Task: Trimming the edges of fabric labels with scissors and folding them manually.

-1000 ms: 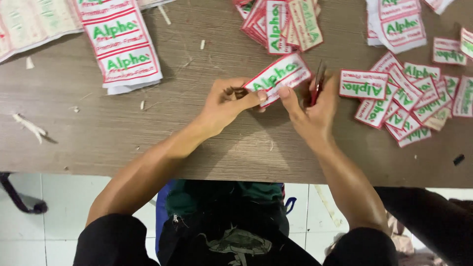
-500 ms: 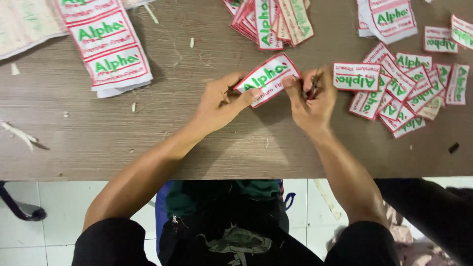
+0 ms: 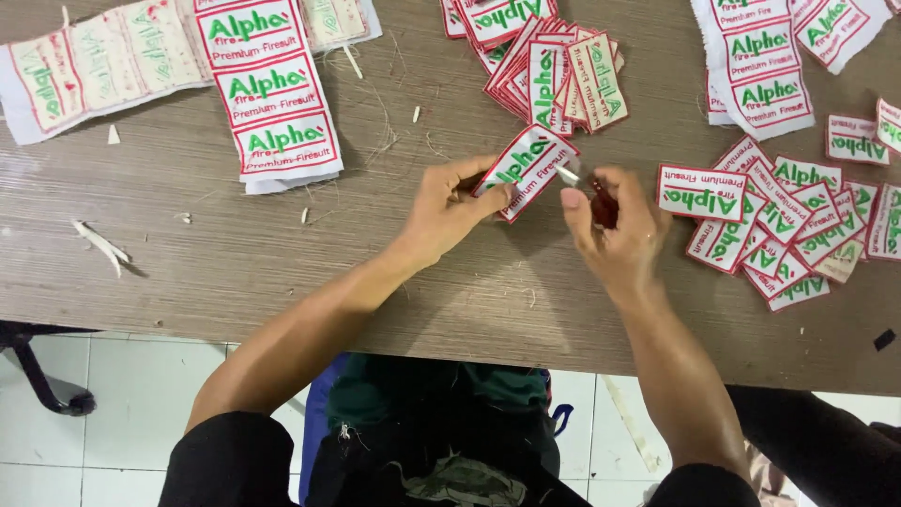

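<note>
My left hand (image 3: 449, 208) pinches a white embroidered patch (image 3: 524, 169) with a red border and green lettering, held tilted just above the wooden table (image 3: 282, 272). My right hand (image 3: 615, 230) grips small red-handled snips (image 3: 593, 195), whose metal blades touch the patch's right edge. A heap of cut patches (image 3: 784, 221) lies right of my right hand. Another stack of cut patches (image 3: 554, 66) lies beyond my hands.
An uncut strip of joined patches (image 3: 272, 94) lies at the far left, over a longer pale strip (image 3: 84, 70). More uncut strips (image 3: 765, 70) sit at the far right. Thread scraps (image 3: 101, 244) dot the table. The table's front edge runs just below my forearms.
The patch has turned slightly in my left hand, and the snips have come onto its right edge. The view has shifted a little.
</note>
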